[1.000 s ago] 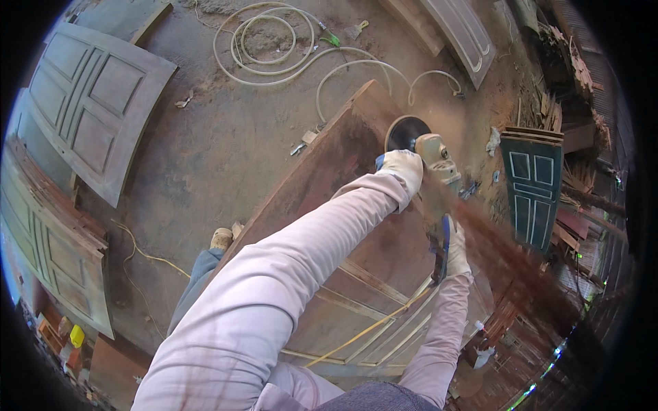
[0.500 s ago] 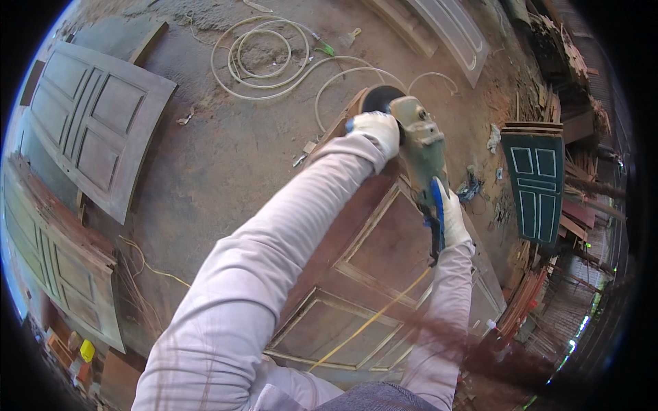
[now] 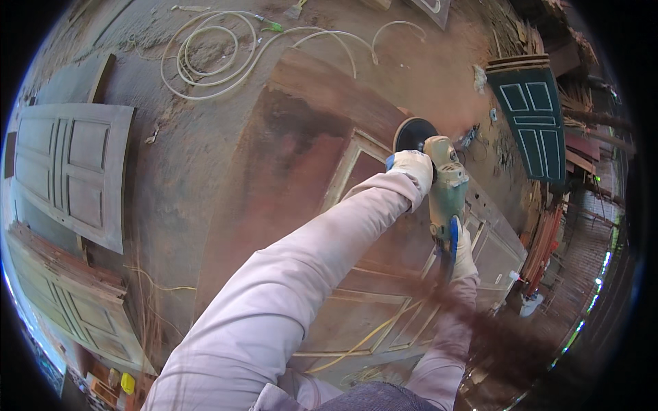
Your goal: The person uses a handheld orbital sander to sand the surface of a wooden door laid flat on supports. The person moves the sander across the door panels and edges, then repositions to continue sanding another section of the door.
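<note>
Disc sander (image 3: pixel 449 183) is held at the far-right edge of the panelled door (image 3: pixel 295 164), gripped near its head by curled fingers of the left hand (image 3: pixel 413 168) and at its rear by those of the right hand (image 3: pixel 464 253). Sanding disc (image 3: pixel 415 134) should be kept flat, lightly loaded, yellow cord (image 3: pixel 373 333) clear. Disc-to-door contact can't be confirmed; rear grip is obscured by reddish-brown blur.

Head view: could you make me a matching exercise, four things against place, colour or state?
1. Hose
2. Left hand
3. Rightmost door
4. Right hand

A. Dark green with pale-outlined panels
B. On the power tool's rear end
C. On the power tool, beside its disc
D. Looped on the ground

Pairs: 1-D, 2-C, 3-A, 4-B
</note>
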{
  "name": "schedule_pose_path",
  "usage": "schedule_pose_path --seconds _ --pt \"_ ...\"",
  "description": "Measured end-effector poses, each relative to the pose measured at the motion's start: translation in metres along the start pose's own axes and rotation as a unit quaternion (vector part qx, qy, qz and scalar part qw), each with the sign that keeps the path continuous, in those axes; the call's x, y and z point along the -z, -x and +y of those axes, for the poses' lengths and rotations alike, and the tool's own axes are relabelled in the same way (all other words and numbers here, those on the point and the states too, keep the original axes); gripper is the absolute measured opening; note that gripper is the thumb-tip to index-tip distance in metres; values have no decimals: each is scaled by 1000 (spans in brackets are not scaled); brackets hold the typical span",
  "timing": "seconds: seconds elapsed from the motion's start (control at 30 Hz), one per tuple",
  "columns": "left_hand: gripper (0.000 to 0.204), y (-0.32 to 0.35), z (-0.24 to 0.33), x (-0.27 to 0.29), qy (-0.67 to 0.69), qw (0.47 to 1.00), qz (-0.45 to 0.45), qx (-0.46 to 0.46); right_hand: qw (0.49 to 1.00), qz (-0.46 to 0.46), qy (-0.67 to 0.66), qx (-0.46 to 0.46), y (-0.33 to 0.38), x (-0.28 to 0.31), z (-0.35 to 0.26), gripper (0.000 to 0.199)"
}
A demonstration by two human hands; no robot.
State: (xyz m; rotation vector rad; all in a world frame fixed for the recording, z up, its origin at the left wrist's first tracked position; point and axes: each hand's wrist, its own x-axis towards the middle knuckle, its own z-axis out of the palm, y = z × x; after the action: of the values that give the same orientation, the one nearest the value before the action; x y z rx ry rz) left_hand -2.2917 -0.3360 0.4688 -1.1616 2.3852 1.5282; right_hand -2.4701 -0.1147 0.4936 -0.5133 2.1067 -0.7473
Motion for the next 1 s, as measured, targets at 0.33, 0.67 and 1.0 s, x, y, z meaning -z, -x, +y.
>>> schedule_pose_path --seconds 0.33,0.67,1.0 --pt "31 -29 46 -47 -89 994 -22 -64 991 78 -108 1 -10 46 79 67" --pt "30 34 -54 57 -100 991 91 13 1000 -21 -12 19 2 -75 -64 60" --pt "32 19 -29 38 -88 986 121 68 999 -37 33 18 -8 -45 -68 66"
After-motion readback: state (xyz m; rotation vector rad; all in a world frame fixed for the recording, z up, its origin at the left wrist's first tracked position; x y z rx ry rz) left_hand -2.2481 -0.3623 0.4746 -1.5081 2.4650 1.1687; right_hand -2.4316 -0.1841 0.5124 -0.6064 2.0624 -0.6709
